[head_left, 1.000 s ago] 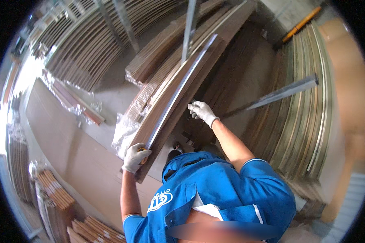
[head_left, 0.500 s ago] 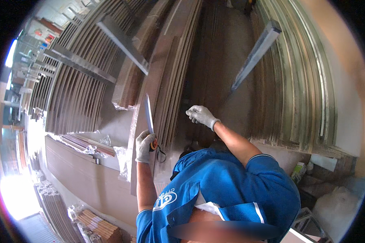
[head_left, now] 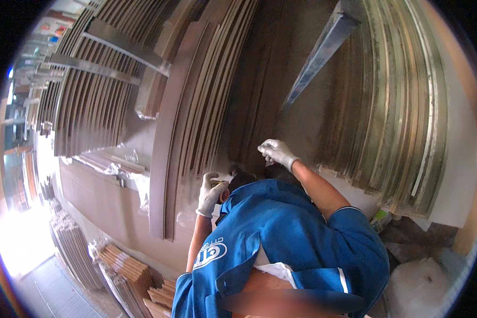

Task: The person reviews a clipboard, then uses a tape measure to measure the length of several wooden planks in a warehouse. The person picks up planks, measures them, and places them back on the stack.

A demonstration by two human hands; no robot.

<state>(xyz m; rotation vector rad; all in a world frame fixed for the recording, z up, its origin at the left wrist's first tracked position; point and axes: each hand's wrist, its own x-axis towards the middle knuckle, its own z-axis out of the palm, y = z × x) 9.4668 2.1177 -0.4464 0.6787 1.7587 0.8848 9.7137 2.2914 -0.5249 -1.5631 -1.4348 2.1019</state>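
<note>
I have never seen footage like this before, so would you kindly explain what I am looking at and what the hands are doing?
This is one view from a wide fisheye camera worn on a person's head, so straight edges bend near the rim. There is no machine: a person in a blue shirt wears white work gloves. The left hand is raised near the stack of long brown boards standing on edge; whether it grips anything is hard to tell. The right hand rests against the dark boards further right, fingers curled. A grey metal bar slants above it, and more stacked boards lie lower left.
</note>
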